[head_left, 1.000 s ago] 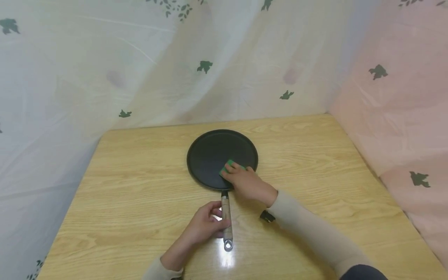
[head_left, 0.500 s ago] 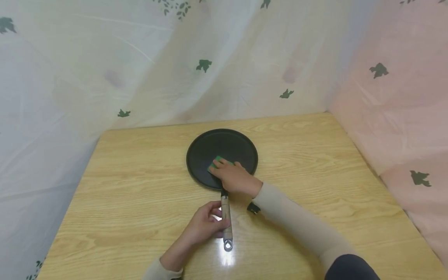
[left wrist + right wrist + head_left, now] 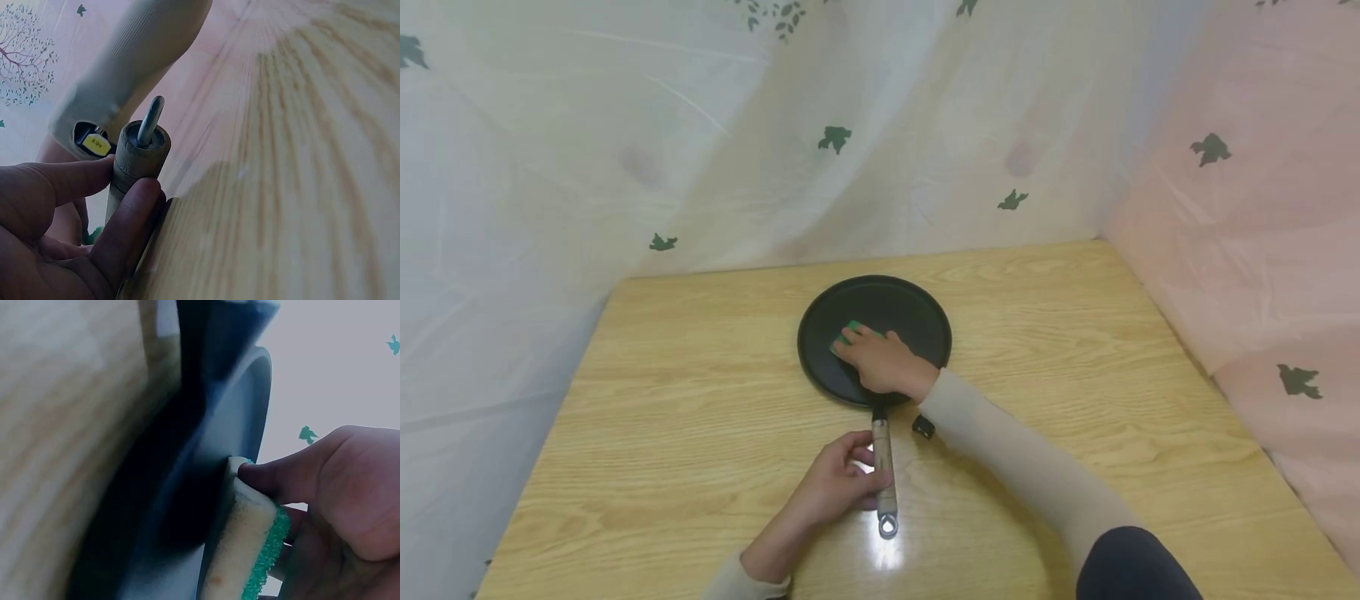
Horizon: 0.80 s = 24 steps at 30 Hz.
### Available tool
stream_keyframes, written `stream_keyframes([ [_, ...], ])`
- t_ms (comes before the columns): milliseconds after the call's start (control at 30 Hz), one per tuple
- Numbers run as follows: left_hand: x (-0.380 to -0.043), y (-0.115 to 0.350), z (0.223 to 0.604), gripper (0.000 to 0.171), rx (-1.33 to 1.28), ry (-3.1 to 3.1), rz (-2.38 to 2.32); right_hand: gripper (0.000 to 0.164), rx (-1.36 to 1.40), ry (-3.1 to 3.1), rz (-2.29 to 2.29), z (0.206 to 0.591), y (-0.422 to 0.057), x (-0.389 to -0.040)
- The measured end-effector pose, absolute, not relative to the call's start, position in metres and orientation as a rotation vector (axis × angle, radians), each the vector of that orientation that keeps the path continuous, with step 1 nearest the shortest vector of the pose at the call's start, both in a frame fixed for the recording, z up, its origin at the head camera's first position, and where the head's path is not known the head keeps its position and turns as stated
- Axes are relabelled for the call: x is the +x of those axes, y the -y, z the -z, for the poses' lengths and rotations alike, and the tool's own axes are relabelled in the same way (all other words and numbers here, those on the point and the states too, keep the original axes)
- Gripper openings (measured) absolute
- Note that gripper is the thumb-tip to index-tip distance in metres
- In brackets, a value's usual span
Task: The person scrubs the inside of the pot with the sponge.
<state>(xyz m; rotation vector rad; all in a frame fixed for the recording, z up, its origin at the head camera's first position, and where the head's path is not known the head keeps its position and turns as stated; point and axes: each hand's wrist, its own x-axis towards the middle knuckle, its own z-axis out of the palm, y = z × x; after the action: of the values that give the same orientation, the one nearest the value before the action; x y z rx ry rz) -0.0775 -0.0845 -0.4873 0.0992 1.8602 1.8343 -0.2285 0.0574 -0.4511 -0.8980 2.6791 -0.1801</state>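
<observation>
A round, shallow black frying pan [image 3: 910,312] lies on the wooden table, its handle [image 3: 883,450] pointing toward me. My left hand [image 3: 841,482] grips that wood-look handle from the left; in the left wrist view thumb and fingers pinch the handle [image 3: 139,159] near its metal hanging loop. Over the pan, my right hand [image 3: 880,360] holds a sponge [image 3: 854,327] against the cooking surface, left of its middle. The right wrist view shows the sponge [image 3: 240,540] with a cream body and a green scouring side, the thumb on its edge and the cream side toward the pan.
The wooden table [image 3: 700,375] reaches back to a pale curtain [image 3: 737,167] with green bird prints. A pinkish curtain [image 3: 1262,250] borders the right side. A small black device [image 3: 923,427] sits under the right wrist.
My right hand has slid the sponge left and farther from me across the pan, from its lower right to left of the middle. My left hand stays on the handle.
</observation>
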Motion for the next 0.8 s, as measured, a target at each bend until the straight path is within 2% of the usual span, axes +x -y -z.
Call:
stream_keyframes([
  [333, -0.077, 0.084, 0.489, 0.075, 0.079, -1.854, -1.849, 0.057, -0.825, -2.618, 0.304, 0.45, -0.056, -0.251],
  [800, -0.079, 0.084, 0.489, 0.075, 0.068, -1.857, -1.852, 0.058, -0.793, -2.648, 0.364, 0.451, -0.078, -0.271],
])
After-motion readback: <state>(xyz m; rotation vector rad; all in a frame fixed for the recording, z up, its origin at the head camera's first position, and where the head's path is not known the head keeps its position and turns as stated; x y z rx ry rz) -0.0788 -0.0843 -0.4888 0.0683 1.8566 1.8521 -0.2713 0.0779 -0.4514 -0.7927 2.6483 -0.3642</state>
